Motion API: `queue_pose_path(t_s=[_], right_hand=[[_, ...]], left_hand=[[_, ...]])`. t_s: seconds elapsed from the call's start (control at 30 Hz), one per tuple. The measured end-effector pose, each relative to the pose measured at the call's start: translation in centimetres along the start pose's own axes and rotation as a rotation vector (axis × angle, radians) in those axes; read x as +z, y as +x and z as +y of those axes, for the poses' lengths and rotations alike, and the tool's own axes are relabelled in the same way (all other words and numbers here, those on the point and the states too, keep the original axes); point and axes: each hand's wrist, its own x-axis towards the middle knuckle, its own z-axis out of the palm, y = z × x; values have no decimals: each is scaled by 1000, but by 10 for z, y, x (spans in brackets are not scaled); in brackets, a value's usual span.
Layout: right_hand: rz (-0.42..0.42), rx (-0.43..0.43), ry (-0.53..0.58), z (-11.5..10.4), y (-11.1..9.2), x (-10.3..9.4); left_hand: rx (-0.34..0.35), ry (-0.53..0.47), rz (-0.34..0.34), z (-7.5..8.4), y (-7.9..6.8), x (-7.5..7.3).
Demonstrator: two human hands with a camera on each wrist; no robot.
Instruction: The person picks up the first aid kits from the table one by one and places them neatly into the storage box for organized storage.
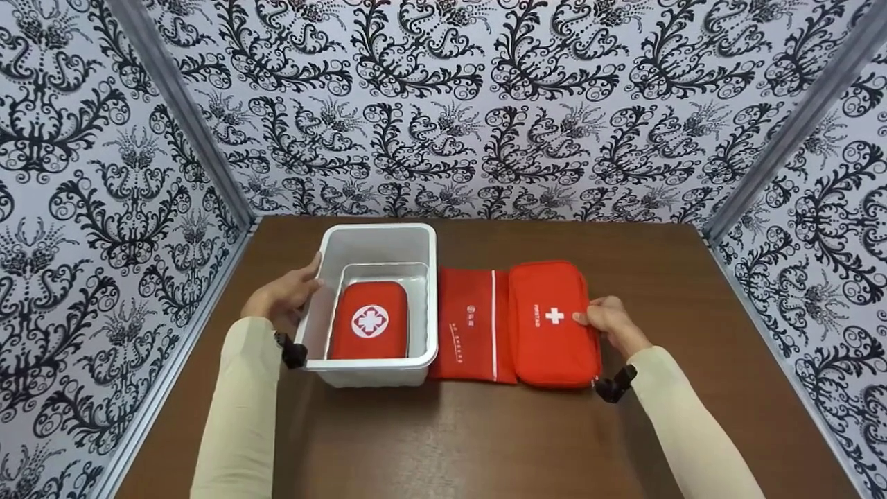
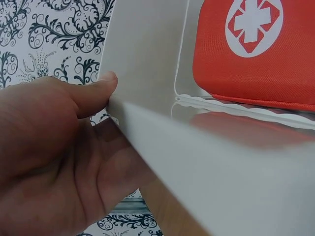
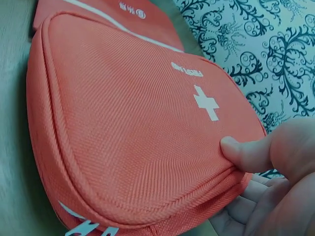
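My left hand (image 1: 287, 290) grips the left wall of a white plastic bin (image 1: 378, 374), thumb over the rim and fingers outside, as the left wrist view shows. Inside the bin lies a red hard-looking first aid case (image 1: 388, 312) with a white cross emblem. At the right, my right hand (image 1: 610, 322) pinches the right edge of a red zippered first aid pouch (image 1: 547, 353), thumb on top and fingers underneath. In the right wrist view the pouch (image 3: 123, 123) shows its white cross and zipper pulls. Its left edge overlaps a flat red bag (image 1: 471, 319) with a white stripe.
All of it stands on a brown wooden table (image 1: 450, 443). Walls with black scroll patterns (image 1: 443, 125) close off the back and both sides, with grey metal posts (image 1: 187, 104) at the corners. The flat red bag sits right beside the bin.
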Motion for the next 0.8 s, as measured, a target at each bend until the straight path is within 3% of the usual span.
queue_pose_path(t_s=[0.17, 0.43, 0.67, 0.8], right_hand=[[-18, -18, 25, -8, -4, -2], [-31, -37, 66, -19, -7, -7], [-49, -109, 103, -37, -13, -13], [-76, -133, 142, -51, -18, -17]], left_hand=[[-10, -25, -3, 1, -1, 0], [9, 63, 10, 3, -1, -1], [-24, -13, -3, 3, -1, 0], [-10, 2, 6, 4, -1, 0]])
